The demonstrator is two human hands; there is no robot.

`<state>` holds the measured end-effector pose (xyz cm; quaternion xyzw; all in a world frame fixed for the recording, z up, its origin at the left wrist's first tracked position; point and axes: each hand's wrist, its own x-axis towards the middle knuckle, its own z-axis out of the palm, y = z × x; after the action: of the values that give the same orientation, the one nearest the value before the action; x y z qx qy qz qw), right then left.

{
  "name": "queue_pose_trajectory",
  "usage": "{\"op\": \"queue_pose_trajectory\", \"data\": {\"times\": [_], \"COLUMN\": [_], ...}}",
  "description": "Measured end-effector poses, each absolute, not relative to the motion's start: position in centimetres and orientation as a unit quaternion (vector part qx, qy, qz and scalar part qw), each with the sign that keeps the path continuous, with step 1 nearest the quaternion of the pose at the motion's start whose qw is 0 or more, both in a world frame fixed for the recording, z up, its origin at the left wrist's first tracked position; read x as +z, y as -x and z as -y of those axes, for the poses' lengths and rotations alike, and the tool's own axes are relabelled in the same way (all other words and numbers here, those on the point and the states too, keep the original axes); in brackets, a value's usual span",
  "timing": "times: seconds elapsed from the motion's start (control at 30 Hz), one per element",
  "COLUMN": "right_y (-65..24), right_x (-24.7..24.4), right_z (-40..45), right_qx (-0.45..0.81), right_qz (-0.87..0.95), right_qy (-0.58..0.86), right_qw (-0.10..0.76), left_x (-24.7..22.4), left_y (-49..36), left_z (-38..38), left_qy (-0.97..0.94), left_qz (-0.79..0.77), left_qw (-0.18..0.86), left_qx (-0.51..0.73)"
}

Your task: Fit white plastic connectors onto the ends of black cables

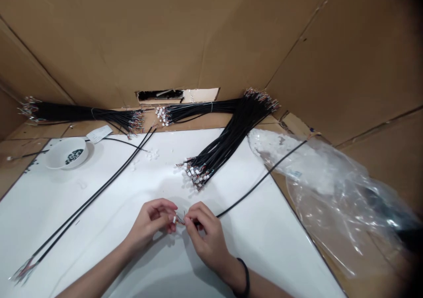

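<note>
1. You have two containers. The white bowl [66,153] sits at the back left of the bench [49,192] and holds a small heap of dark pieces, too small to tell what they are. The clear plastic bag [317,188] lies to your right, past the bench edge, with a whitish mass bunched in its upper part.
2. You have three tied bundles of black cables [86,115]: two lie along the back, and the third, the thickest, runs diagonally onto the bench, ending in white connectors [196,172].
3. Three more loose cables lie on the bench: two side by side [86,203] at your left and one thin cable [122,142] behind the bowl.
4. Your left hand [150,221] has its grip pressed together, pinching a small white connector [174,219].
5. Your right hand [205,234] has its grip pressed together on the end of a single black cable [251,185], which runs off toward the bag.
6. The connector and cable end sit together between your hands, above the front of the bench.
</note>
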<state>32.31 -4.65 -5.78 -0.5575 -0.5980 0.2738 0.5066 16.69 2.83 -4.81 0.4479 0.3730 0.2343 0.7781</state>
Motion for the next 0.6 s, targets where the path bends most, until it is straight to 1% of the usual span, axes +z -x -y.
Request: {"op": "queue_pose_trajectory", "data": {"times": [0.37,0.6], "right_y": [-32.5,-32.8], "right_x": [-5.7,-4.6], "right_z": [4.5,4.4], "right_qx": [0.300,0.315], "right_qz": [0.589,0.560], "right_qy": [0.571,0.570], "right_qw": [0.486,0.512], "left_x": [-4.6,-4.9], "left_y": [-16.7,-15.8], "left_z": [-2.9,-2.5], "left_qy": [-0.460,-0.557], "left_qz": [-0.371,-0.342], "left_qw": [0.772,0.709], "left_qx": [0.236,0.265]}}
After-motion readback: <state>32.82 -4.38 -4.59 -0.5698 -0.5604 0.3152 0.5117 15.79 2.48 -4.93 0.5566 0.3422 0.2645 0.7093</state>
